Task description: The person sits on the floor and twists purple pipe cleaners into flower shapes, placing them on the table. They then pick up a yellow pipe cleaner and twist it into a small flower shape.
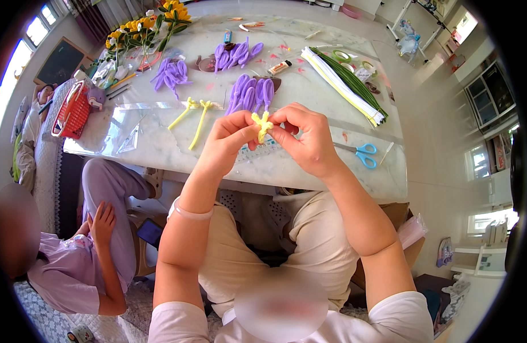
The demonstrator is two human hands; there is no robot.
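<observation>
Between my two hands, above the table's near part, is a small yellow star-shaped piece of bent pipe cleaner (262, 126). The fingers of my left hand (235, 135) pinch it on one side, and my right hand (302, 135) pinches it on the other. Looped purple pipe-cleaner pieces (246, 93) lie just beyond my hands, with more purple bundles (171, 76) farther back. To the left lie two yellow pipe-cleaner stems (198, 125) with knotted tops. Partly hidden under my hands is a clear ruler (263, 147).
Blue-handled scissors (366, 155) lie to the right, near long green and white pipe cleaners (347, 79). A glue tube (279, 67) lies farther back. Yellow craft flowers (139, 30) and a red basket (72, 110) are at the left. A person (75, 274) sits at the left.
</observation>
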